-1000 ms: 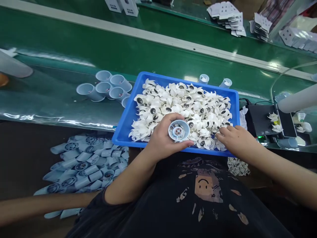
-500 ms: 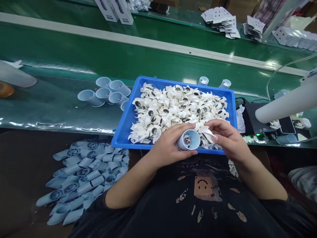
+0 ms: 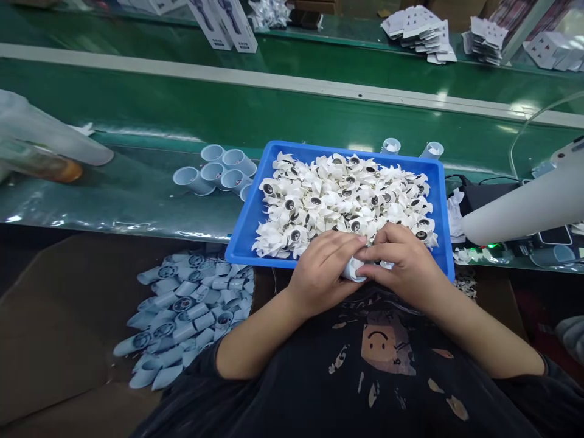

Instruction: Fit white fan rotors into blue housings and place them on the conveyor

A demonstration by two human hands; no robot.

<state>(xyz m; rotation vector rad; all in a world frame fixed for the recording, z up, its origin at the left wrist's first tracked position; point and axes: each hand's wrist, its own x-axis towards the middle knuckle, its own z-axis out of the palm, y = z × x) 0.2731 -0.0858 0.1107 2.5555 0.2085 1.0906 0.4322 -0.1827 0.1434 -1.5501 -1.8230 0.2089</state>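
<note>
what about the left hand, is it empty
No, the left hand curls around a pale blue cup, which is partly hidden.

Around me is a factory workshop, laid out for assembling small parts in bulk. A long green tabletop (image 3: 137, 198) runs across the frame; at centre a blue tray (image 3: 249, 225) is heaped with near-identical white bladed wheels (image 3: 326, 194), and matching pale blue shells (image 3: 194, 313) lie piled at lower left. Printed cartons (image 3: 235, 24) and stacked white cards (image 3: 417, 30) line the top.
</note>
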